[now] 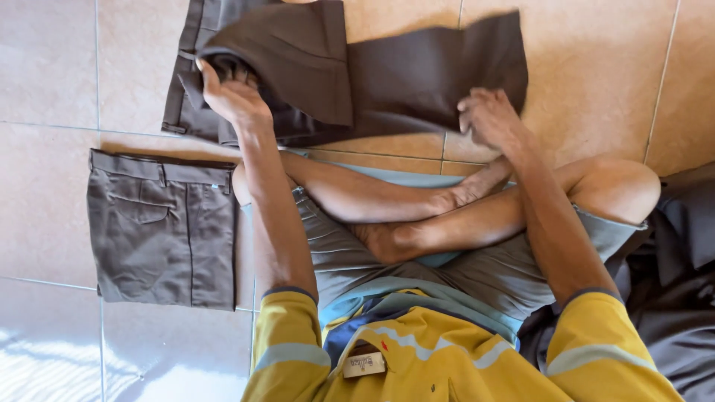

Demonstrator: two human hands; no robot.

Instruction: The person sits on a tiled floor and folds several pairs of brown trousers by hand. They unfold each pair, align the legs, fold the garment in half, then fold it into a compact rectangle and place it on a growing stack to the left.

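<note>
Dark brown trousers (387,74) spread on tiled floor (45,74). Folded waist layer pinched in left hand (232,93) grip; leg edge clamped under right hand (488,115) grip. Folded grey shorts (160,223) left of left grip.

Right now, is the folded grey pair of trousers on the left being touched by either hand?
No, the folded grey trousers lie apart on the tiles while the left hand and right hand hold the dark brown trousers.

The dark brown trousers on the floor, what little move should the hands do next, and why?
Probably press the fold flat. The left hand grips the dark brown trousers at the waist end, and the right hand pinches the lower edge, but the folded-over flap sits crooked and puffy. The folded grey trousers beside them on the tile floor lie flat and square.
</note>
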